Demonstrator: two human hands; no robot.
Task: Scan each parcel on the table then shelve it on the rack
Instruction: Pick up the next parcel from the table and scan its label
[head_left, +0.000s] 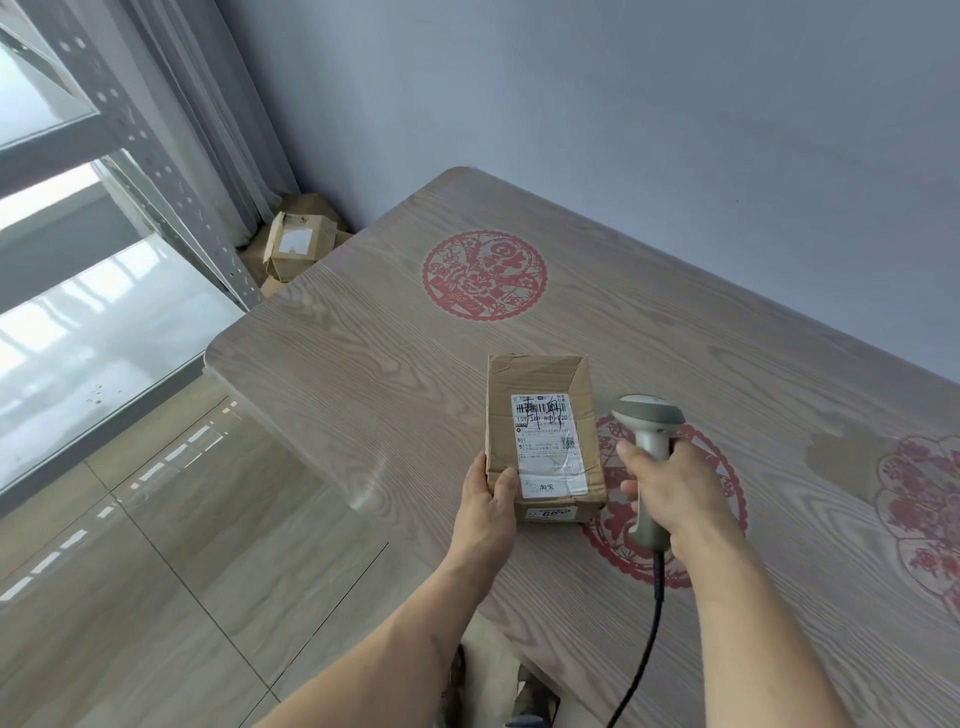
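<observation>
**Parcel under the scanner**

A brown cardboard parcel (543, 436) lies label-up near the front-left part of the wood-grain surface (363, 364). The left hand (488, 499) grips its near-left corner, thumb on top. The right hand (670, 488) is wrapped round the handle of a grey corded scanner (649, 431), whose head sits just right of the parcel. The metal rack (156, 171) stands at left.
</observation>
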